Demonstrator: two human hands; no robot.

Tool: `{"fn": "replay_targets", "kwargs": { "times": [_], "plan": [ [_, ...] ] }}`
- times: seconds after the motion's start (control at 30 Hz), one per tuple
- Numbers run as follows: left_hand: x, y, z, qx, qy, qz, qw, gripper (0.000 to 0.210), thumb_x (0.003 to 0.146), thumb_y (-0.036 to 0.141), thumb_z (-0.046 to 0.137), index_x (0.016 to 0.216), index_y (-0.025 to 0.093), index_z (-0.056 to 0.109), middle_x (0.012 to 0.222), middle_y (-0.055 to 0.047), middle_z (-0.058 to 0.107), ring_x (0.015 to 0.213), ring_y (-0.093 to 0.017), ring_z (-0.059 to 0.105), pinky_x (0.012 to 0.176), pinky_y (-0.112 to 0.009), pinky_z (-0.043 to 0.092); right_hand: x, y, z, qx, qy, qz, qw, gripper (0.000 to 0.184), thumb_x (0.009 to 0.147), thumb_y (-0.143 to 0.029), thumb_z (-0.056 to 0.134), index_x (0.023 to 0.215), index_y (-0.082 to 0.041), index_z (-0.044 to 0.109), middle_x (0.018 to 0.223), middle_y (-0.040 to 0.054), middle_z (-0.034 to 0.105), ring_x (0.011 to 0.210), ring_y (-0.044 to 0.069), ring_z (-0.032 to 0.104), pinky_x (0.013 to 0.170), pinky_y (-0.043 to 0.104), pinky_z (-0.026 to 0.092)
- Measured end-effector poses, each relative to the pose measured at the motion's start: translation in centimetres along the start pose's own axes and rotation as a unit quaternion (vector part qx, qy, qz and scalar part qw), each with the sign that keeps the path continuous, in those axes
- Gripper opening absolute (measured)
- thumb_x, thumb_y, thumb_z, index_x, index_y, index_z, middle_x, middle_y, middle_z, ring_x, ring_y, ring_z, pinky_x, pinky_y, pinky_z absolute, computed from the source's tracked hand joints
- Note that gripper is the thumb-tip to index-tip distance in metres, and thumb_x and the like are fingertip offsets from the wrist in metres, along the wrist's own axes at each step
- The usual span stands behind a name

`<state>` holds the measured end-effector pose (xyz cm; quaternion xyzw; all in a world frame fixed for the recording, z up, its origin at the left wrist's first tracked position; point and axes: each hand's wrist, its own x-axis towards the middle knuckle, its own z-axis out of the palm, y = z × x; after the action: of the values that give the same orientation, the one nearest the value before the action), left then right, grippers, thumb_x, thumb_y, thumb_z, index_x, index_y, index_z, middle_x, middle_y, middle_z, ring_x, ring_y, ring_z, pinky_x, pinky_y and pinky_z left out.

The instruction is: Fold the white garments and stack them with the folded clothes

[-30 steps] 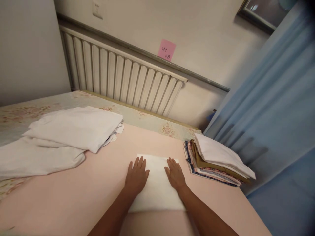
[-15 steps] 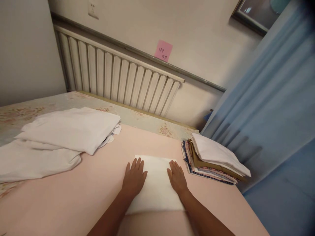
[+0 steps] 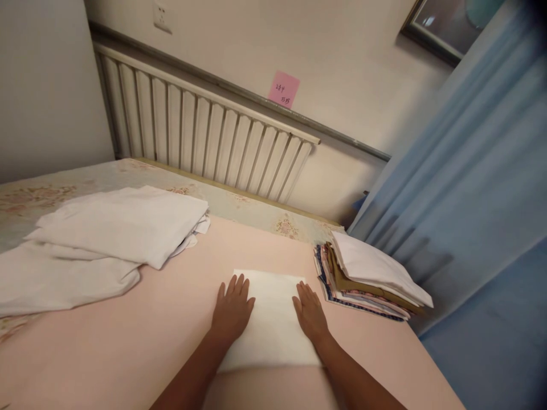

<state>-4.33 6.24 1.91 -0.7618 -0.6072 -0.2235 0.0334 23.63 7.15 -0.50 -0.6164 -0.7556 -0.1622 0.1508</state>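
A white folded cloth (image 3: 273, 324) lies flat on the pink sheet (image 3: 171, 330) right in front of me. My left hand (image 3: 233, 307) rests palm down over its left edge, fingers stretched out. On the opposite edge lies my right hand (image 3: 310, 312), also flat with the fingers extended. Neither hand grips anything. Beyond my right hand stands a stack of folded cloths (image 3: 367, 279), white on top with brown, pinkish and dark blue layers beneath.
A loose pile of white cloth (image 3: 123, 225) spreads at the left. Past the bed's far edge are a radiator (image 3: 205, 125) and a wall with a pink note (image 3: 284, 89). A blue curtain (image 3: 461, 188) hangs at the right.
My right hand has shifted very slightly to the right along the cloth's edge. My left hand and the white cloth stay almost where they were.
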Motion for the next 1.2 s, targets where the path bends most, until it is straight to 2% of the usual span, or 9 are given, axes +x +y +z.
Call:
{"fn": "replay_targets", "kwargs": {
  "times": [0.33, 0.83, 1.2],
  "plan": [
    [-0.08, 0.01, 0.06, 0.012, -0.003, 0.0, 1.0, 0.049, 0.092, 0.035, 0.033, 0.136, 0.02, 0.048, 0.147, -0.007, 0.043, 0.138, -0.028, 0.034, 0.111, -0.053, 0.024, -0.71, 0.57, 0.3, 0.003, 0.021, -0.011, 1.0, 0.05, 0.1, -0.041, 0.023, 0.139, -0.016, 0.044, 0.144, 0.0106, 0.045, 0.136, 0.023, 0.036, 0.111, 0.045, 0.03],
    [-0.19, -0.06, 0.35, 0.008, -0.004, 0.002, 1.0, 0.049, 0.093, 0.035, 0.033, 0.136, 0.019, 0.049, 0.147, -0.008, 0.043, 0.138, -0.029, 0.033, 0.111, -0.054, 0.025, -0.74, 0.57, 0.35, -0.004, 0.038, -0.023, 0.999, 0.048, 0.101, -0.036, 0.024, 0.136, -0.012, 0.047, 0.142, 0.0119, 0.046, 0.135, 0.022, 0.038, 0.111, 0.044, 0.03],
    [-0.25, -0.01, 0.43, 0.021, -0.002, 0.001, 1.0, 0.048, 0.094, 0.036, 0.033, 0.137, 0.019, 0.048, 0.147, -0.007, 0.042, 0.138, -0.028, 0.033, 0.112, -0.052, 0.024, -0.72, 0.8, 0.65, 0.019, 0.045, -0.015, 0.999, 0.049, 0.101, -0.04, 0.026, 0.136, -0.014, 0.047, 0.142, 0.0116, 0.047, 0.134, 0.025, 0.04, 0.11, 0.045, 0.032]
  ]
}}
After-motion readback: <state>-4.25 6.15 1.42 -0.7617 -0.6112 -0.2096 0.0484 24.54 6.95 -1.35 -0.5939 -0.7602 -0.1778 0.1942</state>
